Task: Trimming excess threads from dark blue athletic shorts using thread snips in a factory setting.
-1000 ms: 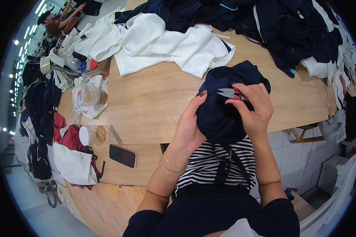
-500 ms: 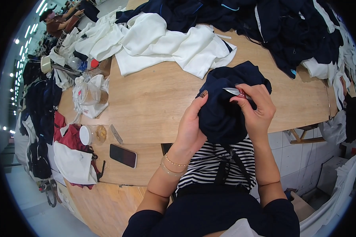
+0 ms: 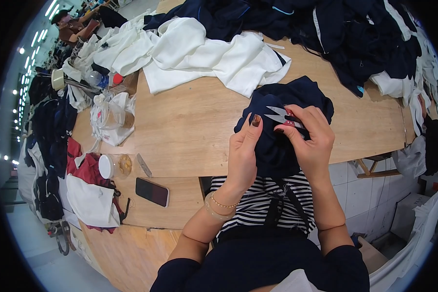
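A bunched navy garment (image 3: 289, 92) lies at the near edge of the table and hangs over it toward my lap. My left hand (image 3: 244, 148) grips the garment's left side, its thumb on top and its other fingers hidden under the cloth. In my right hand (image 3: 314, 134) is a pair of thread snips (image 3: 278, 116) with a red grip, pinched between thumb and fingers. The two pointed blades stand apart, aimed left toward my left thumb, just over the cloth. Whether a thread lies between them is too small to tell.
White cloth (image 3: 194, 58) lies across the table's far side, with a navy garment heap (image 3: 355, 44) at the far right. To the left are a phone (image 3: 152, 191), a lidded jar (image 3: 114, 166), a small blade-like tool (image 3: 143, 165) and a bagged cup (image 3: 113, 119).
The snips' blades have gone from closed to spread, and my right hand has moved slightly left and down. My left thumb has shifted a little right and turned more upright on the cloth.
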